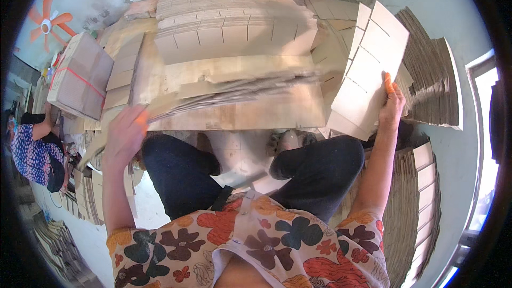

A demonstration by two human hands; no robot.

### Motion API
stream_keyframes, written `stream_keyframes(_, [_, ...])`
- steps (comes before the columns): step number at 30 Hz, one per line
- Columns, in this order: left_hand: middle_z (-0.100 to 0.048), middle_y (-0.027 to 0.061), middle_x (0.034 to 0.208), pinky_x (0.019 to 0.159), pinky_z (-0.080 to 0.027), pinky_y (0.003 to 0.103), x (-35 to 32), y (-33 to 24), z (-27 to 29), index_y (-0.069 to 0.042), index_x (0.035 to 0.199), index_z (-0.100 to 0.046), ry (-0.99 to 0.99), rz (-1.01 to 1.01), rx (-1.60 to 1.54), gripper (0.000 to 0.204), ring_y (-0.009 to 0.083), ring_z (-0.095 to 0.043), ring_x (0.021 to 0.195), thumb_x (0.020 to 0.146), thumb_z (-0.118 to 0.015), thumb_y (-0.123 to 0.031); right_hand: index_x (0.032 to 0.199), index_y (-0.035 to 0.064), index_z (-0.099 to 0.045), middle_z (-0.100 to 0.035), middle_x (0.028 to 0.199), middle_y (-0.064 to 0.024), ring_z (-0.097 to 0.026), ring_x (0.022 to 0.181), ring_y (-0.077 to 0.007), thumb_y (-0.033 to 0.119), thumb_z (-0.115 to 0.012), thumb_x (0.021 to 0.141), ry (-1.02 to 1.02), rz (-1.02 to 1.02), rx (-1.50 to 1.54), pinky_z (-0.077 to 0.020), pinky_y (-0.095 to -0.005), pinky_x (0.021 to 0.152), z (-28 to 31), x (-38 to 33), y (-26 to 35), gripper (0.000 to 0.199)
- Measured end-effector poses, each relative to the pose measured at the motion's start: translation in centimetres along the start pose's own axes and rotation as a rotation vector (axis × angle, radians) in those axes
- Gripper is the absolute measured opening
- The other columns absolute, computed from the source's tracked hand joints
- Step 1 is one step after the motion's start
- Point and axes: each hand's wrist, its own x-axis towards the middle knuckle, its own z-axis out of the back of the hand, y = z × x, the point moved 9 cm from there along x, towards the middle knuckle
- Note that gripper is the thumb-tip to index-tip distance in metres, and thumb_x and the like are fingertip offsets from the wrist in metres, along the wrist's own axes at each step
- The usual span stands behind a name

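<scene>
My left hand, blurred by motion and with orange covering on a fingertip, is closed round a bundle of cardboard strips. The strips reach rightward over the wooden table, seen nearly edge-on and smeared. My right hand, also with orange finger covers, grips a few slotted cardboard sheets by their right edge. These sheets are tilted up off the table's right end, overlapping one another, with dark slots cut across them. Part of my right fingers is hidden behind the sheets.
A long stack of slotted cardboard stands at the table's back. More stacks rise at the right, with others below. At left are a strapped carton, an orange fan and another person.
</scene>
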Motion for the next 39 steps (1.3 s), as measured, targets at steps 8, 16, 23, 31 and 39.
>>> stream_keyframes(8, [-0.06, 0.0196, 0.11, 0.073, -0.05, 0.039, -13.1, 4.8, 6.0, 0.004, 0.107, -0.059, -0.281, 0.366, 0.449, 0.035, 0.0338, -0.059, 0.088, 0.072, -0.063, 0.009, 0.065, -0.0053, -0.052, -0.043, 0.055, -0.0164, -0.033, 0.057, -0.018, 0.033, -0.071, 0.077, 0.111, 0.374, -1.101, -0.0349, -0.0386, 0.052, -3.4, 5.1, -2.3, 0.044])
stream_keyframes(16, [-0.057, 0.0149, 0.111, 0.072, -0.048, 0.038, -15.9, 12.4, -0.4, 0.003, 0.11, -0.055, -0.207, 0.636, 0.621, 0.044, 0.0283, -0.056, 0.087, 0.067, -0.057, 0.006, 0.066, -0.0031, -0.051, -0.047, 0.059, -0.0218, -0.036, 0.052, -0.0309, 0.033, -0.066, 0.08, 0.173, 0.452, -1.231, -0.0361, -0.0439, 0.052, -6.3, 4.9, -7.3, 0.042])
stream_keyframes(23, [-0.053, 0.0095, 0.116, 0.073, -0.05, 0.037, -17.0, 19.3, -6.3, 0.001, 0.117, -0.051, 0.2, 0.893, 0.733, 0.043, 0.025, -0.054, 0.096, 0.075, -0.058, -0.007, 0.072, 0.0004, -0.058, -0.057, 0.067, -0.0199, -0.047, 0.054, -0.0343, 0.035, -0.062, 0.083, 0.014, 0.534, -1.243, -0.0403, -0.0436, 0.053, -8.7, 2.4, -3.0, 0.037])
stream_keyframes(31, [-0.061, 0.0148, 0.11, 0.089, -0.043, 0.043, -4.6, 17.8, -10.5, 0.0, 0.11, -0.058, 0.057, 0.822, 0.18, 0.05, 0.0318, -0.054, 0.107, 0.075, -0.069, -0.033, 0.098, -0.0034, -0.061, -0.064, 0.075, -0.0082, -0.041, 0.051, -0.0091, 0.006, -0.063, 0.083, -0.076, 0.633, -0.833, -0.0354, -0.026, 0.043, -14.7, -0.4, 4.8, 0.018])
stream_keyframes(39, [-0.058, 0.0107, 0.098, 0.088, -0.04, 0.04, 21.5, 3.1, -21.7, -0.005, 0.094, -0.059, -0.111, 0.187, -0.205, 0.026, 0.0287, -0.052, 0.096, 0.077, -0.067, -0.022, 0.122, 0.0035, -0.057, -0.041, 0.06, 0.0022, -0.034, 0.051, -0.0067, -0.003, -0.068, 0.076, -0.057, 0.732, -0.879, -0.0324, -0.0201, 0.045, -18.2, -0.8, 0.9, 0.048])
